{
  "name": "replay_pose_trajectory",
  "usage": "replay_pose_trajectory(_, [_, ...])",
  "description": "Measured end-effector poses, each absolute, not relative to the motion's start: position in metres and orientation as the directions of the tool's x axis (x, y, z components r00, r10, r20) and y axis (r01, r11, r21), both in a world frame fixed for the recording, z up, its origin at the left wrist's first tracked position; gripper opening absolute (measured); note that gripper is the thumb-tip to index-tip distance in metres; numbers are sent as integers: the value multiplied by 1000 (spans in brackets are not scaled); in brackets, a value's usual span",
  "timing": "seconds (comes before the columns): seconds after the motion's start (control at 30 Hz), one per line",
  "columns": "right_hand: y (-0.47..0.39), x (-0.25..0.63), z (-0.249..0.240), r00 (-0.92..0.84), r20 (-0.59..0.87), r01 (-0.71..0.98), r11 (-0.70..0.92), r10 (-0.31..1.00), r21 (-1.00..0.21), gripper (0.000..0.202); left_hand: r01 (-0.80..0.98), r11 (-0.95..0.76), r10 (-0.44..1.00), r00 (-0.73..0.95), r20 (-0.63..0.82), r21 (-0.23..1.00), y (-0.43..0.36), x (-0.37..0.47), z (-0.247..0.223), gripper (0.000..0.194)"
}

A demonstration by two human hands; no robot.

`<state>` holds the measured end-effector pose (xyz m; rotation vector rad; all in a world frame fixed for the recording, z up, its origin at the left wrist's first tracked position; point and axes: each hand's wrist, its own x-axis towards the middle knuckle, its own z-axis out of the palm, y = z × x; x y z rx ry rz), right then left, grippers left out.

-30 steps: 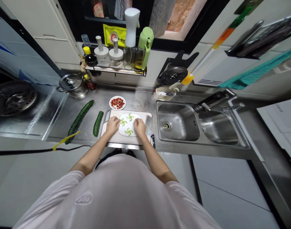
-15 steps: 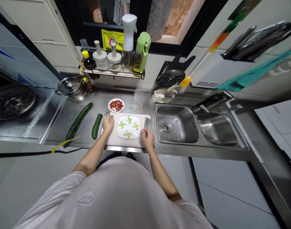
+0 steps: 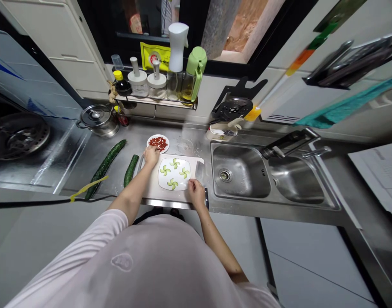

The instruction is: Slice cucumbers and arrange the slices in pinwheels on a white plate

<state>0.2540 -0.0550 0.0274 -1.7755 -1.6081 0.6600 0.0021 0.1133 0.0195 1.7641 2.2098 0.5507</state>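
Observation:
A white squarish plate (image 3: 174, 175) with several pinwheels of green slices lies on the pale cutting board (image 3: 152, 188). My left hand (image 3: 151, 155) is at the near edge of a small round plate (image 3: 164, 138) of red pieces (image 3: 157, 143), fingers bent together; what they hold, if anything, is too small to tell. Beside the squarish plate's right edge, my right hand (image 3: 196, 191) is closed, its fingertips pinched, contents hidden. A knife (image 3: 200, 172) rests on the board's right side, its black handle partly behind that hand.
Two cucumbers, one long (image 3: 108, 164) and one short (image 3: 130, 170), lie left of the board. A lidded pot (image 3: 99, 121) stands behind them. The double sink (image 3: 241, 171) is at the right; bottles and jars (image 3: 157, 85) line a wall rack.
My left hand has moved up and right from the board's left edge to the round plate. My right hand has shifted slightly toward the squarish plate, and more of the knife handle shows.

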Motion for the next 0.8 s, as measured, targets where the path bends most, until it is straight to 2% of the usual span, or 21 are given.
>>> replay_pose_trajectory(0.13, [-55,257,28,120,52,674,-42,991,-738,35,902,129,990,-139,-5,411,127,12,21,26])
replay_pose_trajectory(0.53, [-54,263,33,126,33,682,-62,992,-729,32,957,82,993,-54,-106,278,151,17,15,28])
replay_pose_trajectory(0.8, [-55,265,32,135,42,680,-62,990,-731,31,977,-169,976,184,-118,132,160,14,15,30])
